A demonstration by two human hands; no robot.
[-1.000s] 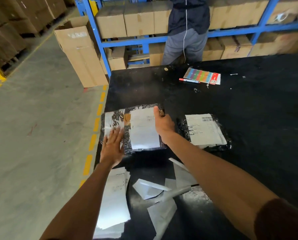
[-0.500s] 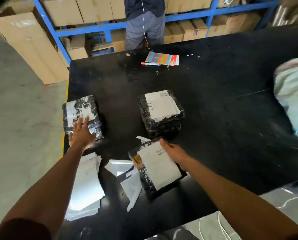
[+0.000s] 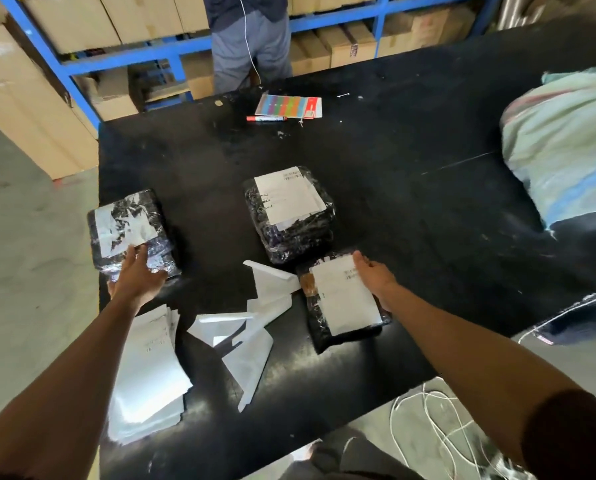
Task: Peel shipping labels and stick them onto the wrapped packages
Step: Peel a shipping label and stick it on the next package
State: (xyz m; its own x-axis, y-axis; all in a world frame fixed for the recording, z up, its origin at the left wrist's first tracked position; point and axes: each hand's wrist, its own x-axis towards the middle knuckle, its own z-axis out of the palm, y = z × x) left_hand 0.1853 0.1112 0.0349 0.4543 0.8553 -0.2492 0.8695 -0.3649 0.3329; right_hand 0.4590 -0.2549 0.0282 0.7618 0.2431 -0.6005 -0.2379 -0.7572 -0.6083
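Head: both hands on separate wrapped pkgs (image 3: 130, 233).

Print on the shipping labels (image 3: 348, 292) and carton (image 3: 353, 50) is too blurred to read.

Three black-wrapped packages lie flat: the left package (image 3: 130, 230) with a torn white label, the middle package (image 3: 289, 213) and the near package (image 3: 341, 303) each labelled. A label stack (image 3: 147, 372) lies beside loose backing sheets (image 3: 251, 327).

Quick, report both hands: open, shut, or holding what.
Left hand: open, fingers resting on the left package.
Right hand: gripping the far right edge of the near package.
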